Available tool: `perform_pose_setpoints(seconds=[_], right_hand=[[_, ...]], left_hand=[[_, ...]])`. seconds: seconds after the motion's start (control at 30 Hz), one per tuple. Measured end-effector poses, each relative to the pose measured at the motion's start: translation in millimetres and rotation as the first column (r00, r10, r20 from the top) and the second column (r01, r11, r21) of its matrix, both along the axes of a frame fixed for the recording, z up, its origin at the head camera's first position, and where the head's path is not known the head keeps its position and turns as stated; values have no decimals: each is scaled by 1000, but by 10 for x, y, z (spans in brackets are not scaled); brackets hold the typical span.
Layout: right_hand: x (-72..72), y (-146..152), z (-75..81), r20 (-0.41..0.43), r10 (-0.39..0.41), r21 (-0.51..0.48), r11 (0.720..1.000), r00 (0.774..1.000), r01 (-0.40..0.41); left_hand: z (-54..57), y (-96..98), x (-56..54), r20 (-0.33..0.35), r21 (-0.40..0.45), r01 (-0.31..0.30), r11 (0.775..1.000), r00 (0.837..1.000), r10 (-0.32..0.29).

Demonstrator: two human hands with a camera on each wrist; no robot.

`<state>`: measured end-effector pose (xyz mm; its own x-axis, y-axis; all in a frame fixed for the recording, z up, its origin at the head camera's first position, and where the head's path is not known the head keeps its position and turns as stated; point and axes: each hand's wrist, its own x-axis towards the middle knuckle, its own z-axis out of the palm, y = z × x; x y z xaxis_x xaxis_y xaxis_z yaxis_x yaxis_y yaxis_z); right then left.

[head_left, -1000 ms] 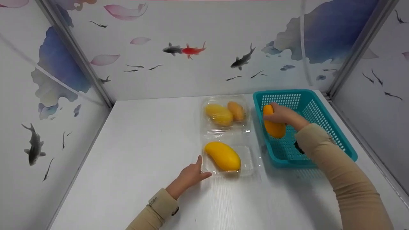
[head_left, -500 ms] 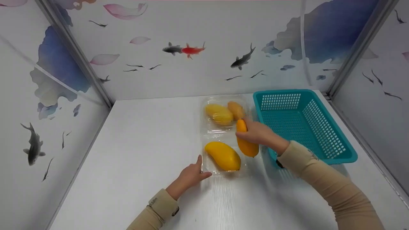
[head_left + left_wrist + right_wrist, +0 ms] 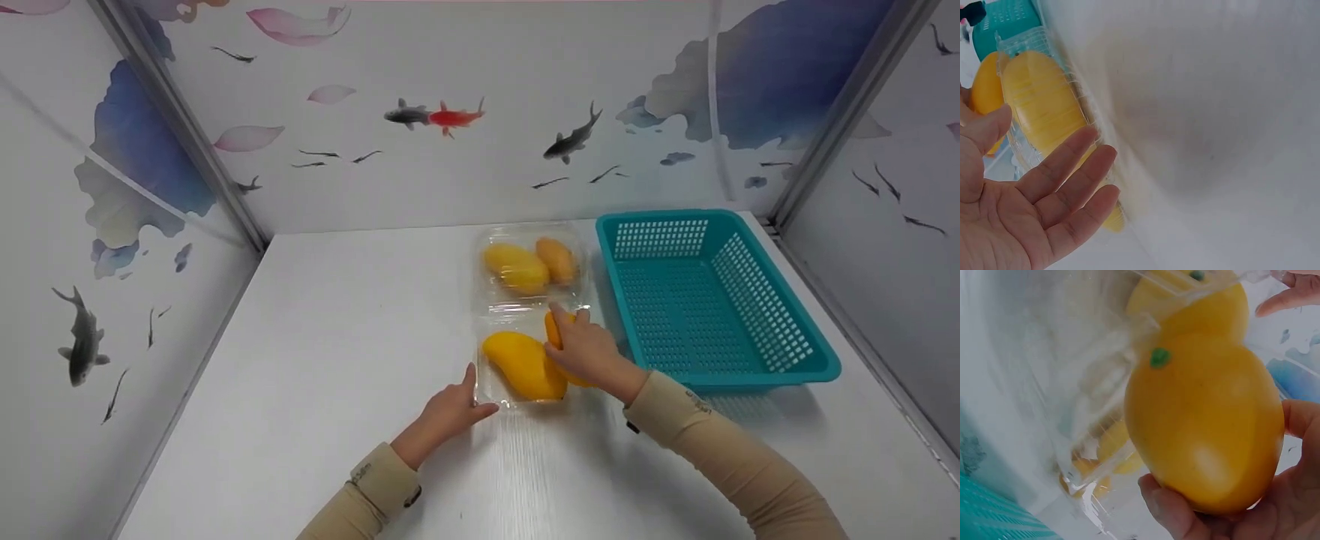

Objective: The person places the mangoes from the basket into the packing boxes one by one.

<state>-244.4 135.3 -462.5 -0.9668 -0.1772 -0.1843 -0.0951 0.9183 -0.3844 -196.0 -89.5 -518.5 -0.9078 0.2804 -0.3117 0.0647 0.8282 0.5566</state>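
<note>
My right hand (image 3: pixel 589 349) grips a yellow-orange mango (image 3: pixel 1204 433) with a green stem spot, thumb on one side and fingers on the other. It holds this mango over the right half of a clear plastic container (image 3: pixel 487 394), beside another mango (image 3: pixel 523 367) lying in the left half. My left hand (image 3: pixel 446 412) is at the container's front left corner, index finger along its side and thumb near the front edge. In the left wrist view, its fingers (image 3: pixel 1081 188) extend along the clear wall. The right hand covers part of the mango it holds in the head view.
Behind the near container, a yellow mango (image 3: pixel 517 268) and a smaller orange one (image 3: pixel 556 260) show through clear plastic. A teal perforated basket (image 3: pixel 757 379) stands on the right of the white table (image 3: pixel 337 330). Printed panels (image 3: pixel 465 180) enclose the back and sides.
My right hand has carried the mango left from the basket, then lower and nearer over the container, beside the mango there. The left hand has stayed in place.
</note>
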Motion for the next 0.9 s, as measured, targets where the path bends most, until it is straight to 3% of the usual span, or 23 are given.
perform_pose_setpoints(seconds=[0.17,0.37,0.6,0.9], right_hand=[[-102,22,-173,-61,-6,22,1000,998,7],[-170,61,-334,-5,-35,8,999,999,35],[-199,51,-458,-23,48,113,993,999,-46],[-187,52,-583,-57,96,132,987,994,-87]], left_hand=[[19,-9,3,-32,-11,18,1000,999,-18],[21,-3,-3,-28,-17,15,1000,1000,-15],[12,-9,-9,-27,0,10,1000,1000,-10],[8,0,-8,-15,13,6,1000,1000,-5]])
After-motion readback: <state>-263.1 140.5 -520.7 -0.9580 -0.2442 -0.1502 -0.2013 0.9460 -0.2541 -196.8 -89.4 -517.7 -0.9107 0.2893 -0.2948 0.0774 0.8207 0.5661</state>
